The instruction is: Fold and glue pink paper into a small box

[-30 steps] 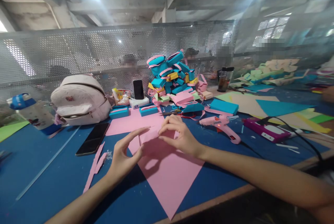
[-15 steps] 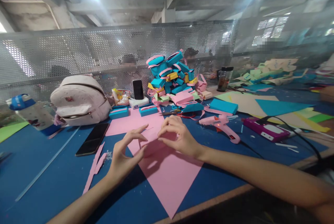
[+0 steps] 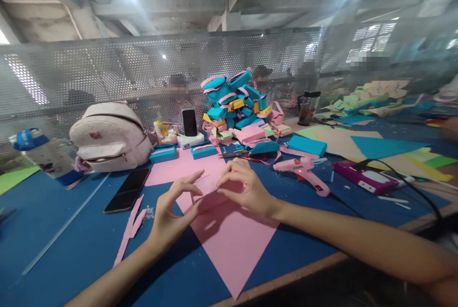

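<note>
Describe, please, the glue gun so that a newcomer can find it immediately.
On the blue table, start at the person's right hand. Further right, before reaching the purple device, lies the glue gun. Its pink pistol shape and small orange-red glow distinguish it from its neighbours.

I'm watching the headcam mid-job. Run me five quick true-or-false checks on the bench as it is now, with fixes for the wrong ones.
1. The left hand and right hand both have their fingers at pink paper. True.
2. The glue gun lies on the left hand's side. False: the pink glue gun lies to the right of the right hand.
3. A dark phone lies flat to the left of the left hand. True.
4. The backpack is dark blue. False: the backpack is pale, close to white.
5. The pile of paper pieces beyond the hands includes blue, pink and yellow ones. True.
</note>
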